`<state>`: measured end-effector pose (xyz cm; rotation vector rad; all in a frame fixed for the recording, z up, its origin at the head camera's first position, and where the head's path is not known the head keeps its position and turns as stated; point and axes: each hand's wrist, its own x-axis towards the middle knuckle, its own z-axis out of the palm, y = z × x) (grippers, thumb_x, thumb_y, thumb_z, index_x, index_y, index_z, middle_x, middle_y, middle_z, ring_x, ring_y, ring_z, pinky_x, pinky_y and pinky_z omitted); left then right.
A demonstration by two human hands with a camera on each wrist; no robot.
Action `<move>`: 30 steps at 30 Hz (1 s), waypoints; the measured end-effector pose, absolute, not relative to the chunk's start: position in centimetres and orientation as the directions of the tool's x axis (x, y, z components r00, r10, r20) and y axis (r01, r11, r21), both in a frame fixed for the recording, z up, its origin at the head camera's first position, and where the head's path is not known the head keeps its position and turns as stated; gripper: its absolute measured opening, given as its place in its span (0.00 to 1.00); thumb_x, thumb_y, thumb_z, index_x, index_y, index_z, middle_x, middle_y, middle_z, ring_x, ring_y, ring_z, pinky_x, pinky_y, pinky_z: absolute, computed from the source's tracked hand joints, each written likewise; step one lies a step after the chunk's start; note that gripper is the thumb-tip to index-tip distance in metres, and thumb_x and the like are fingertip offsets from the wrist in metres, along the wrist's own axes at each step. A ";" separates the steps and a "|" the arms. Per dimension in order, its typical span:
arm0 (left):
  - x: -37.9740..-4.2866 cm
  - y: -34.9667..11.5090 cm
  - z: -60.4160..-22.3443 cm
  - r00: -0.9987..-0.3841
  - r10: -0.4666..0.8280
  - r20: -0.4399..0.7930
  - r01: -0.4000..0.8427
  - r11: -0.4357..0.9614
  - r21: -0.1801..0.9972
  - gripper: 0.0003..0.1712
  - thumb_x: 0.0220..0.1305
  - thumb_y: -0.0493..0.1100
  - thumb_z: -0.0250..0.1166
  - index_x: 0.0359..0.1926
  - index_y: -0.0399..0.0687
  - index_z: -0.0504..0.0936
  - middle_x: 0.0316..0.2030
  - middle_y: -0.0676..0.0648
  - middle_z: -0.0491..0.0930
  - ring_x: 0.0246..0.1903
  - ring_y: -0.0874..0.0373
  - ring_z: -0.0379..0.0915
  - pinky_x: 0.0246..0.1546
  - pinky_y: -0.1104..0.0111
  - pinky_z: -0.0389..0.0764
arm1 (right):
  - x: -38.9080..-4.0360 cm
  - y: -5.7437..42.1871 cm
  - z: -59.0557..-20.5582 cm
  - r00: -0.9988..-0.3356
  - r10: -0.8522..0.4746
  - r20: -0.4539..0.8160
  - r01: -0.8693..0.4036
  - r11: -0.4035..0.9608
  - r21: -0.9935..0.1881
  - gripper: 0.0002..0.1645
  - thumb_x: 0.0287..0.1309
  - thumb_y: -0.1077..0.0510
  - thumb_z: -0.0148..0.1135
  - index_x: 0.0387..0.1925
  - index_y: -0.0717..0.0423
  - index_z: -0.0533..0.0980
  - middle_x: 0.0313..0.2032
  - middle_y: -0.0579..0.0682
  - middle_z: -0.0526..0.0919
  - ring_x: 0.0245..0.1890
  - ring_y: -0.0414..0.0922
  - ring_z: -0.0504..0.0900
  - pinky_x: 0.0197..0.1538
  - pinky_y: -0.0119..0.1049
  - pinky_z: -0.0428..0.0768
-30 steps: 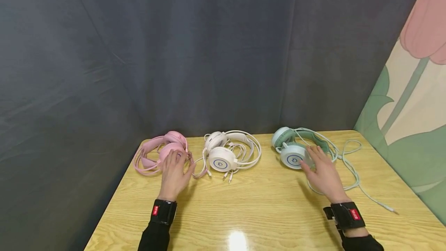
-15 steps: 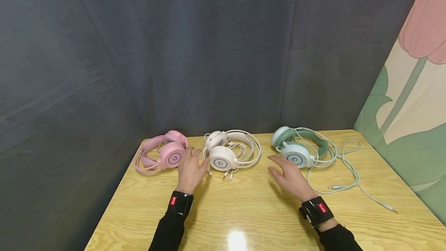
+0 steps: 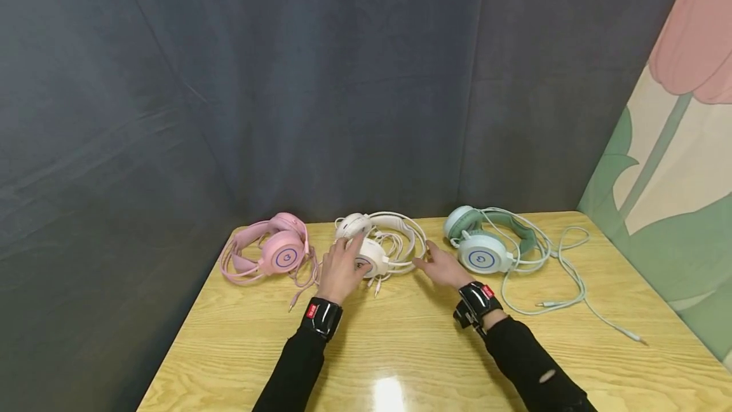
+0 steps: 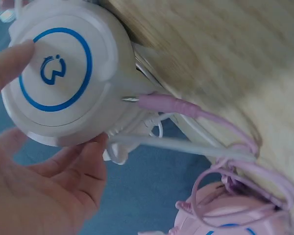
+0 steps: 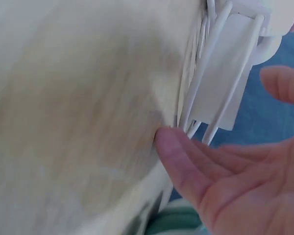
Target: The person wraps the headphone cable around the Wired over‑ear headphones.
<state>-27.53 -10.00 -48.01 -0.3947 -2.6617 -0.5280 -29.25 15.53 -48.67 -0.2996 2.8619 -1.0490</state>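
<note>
White headphones (image 3: 374, 253) with a blue ring on the ear cup lie mid-table, between both hands. My left hand (image 3: 341, 272) is over their left side. In the left wrist view, its thumb lies in front of the white ear cup (image 4: 63, 73) and its loosely bent fingers reach the cup's edge. My right hand (image 3: 445, 267) is at the headband's right end. In the right wrist view, its thumb and fingers stand apart around the white headband (image 5: 223, 73), fingertips close to it; contact is unclear. Pink headphones (image 3: 283, 252) lie left, pale green headphones (image 3: 485, 253) right.
The pink cable (image 4: 171, 105) with its plug runs beside the white ear cup. A green cable (image 3: 580, 285) loops across the right of the wooden table (image 3: 366, 348). A dark curtain (image 3: 343, 81) stands behind, and a flower-patterned panel (image 3: 680, 196) at the right.
My left hand has moved right, from the pink headphones to the white ones. The right hand has moved left from the green headphones to the white headband. The headphones look unmoved.
</note>
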 end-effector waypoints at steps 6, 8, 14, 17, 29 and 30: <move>-28.2 -10.5 -48.2 -0.882 0.266 0.389 0.398 0.863 0.312 0.40 0.51 0.48 0.76 0.67 0.57 0.72 0.56 0.34 0.72 0.50 0.39 0.76 0.46 0.49 0.79 | -31.1 14.5 -48.6 -0.985 -0.138 -0.105 -0.020 0.691 -0.723 0.48 0.70 0.44 0.50 0.72 0.75 0.46 0.69 0.74 0.59 0.70 0.66 0.59 0.71 0.56 0.58; -28.3 -10.8 -48.3 -0.871 0.306 0.384 0.438 0.839 0.324 0.38 0.52 0.48 0.75 0.65 0.56 0.73 0.57 0.35 0.73 0.51 0.41 0.76 0.48 0.51 0.79 | -31.5 14.2 -48.5 -0.985 -0.111 -0.130 0.023 0.669 -0.743 0.49 0.70 0.44 0.48 0.72 0.75 0.42 0.72 0.74 0.49 0.73 0.67 0.50 0.73 0.56 0.52; -27.3 -12.3 -48.3 -0.836 0.402 0.374 0.529 0.771 0.354 0.36 0.52 0.46 0.75 0.62 0.53 0.74 0.60 0.42 0.73 0.56 0.47 0.75 0.53 0.52 0.77 | -31.5 13.9 -48.5 -0.990 -0.057 -0.125 0.058 0.651 -0.756 0.52 0.68 0.43 0.52 0.72 0.76 0.42 0.71 0.76 0.51 0.72 0.68 0.53 0.72 0.57 0.54; -26.7 -12.8 -48.4 -0.828 0.416 0.376 0.546 0.751 0.370 0.37 0.52 0.44 0.76 0.63 0.52 0.73 0.61 0.41 0.73 0.57 0.46 0.74 0.53 0.51 0.77 | -31.4 14.1 -48.7 -0.994 -0.051 -0.093 0.037 0.656 -0.754 0.47 0.66 0.47 0.56 0.69 0.78 0.52 0.65 0.76 0.62 0.67 0.68 0.63 0.69 0.56 0.62; -25.6 -12.1 -48.6 -0.883 0.305 0.356 0.436 0.813 0.385 0.45 0.51 0.54 0.76 0.70 0.59 0.67 0.64 0.38 0.68 0.57 0.40 0.74 0.48 0.46 0.79 | -31.5 14.7 -49.1 -0.992 -0.042 -0.116 0.071 0.578 -0.813 0.24 0.63 0.54 0.57 0.51 0.71 0.71 0.43 0.62 0.78 0.42 0.53 0.75 0.46 0.44 0.74; -25.5 -12.0 -48.6 -0.885 0.301 0.356 0.434 0.813 0.389 0.46 0.51 0.54 0.76 0.70 0.59 0.67 0.64 0.38 0.68 0.58 0.40 0.73 0.48 0.45 0.78 | -31.5 14.7 -49.1 -0.992 -0.039 -0.121 0.077 0.572 -0.816 0.24 0.63 0.54 0.56 0.51 0.71 0.71 0.43 0.62 0.78 0.43 0.53 0.75 0.47 0.44 0.74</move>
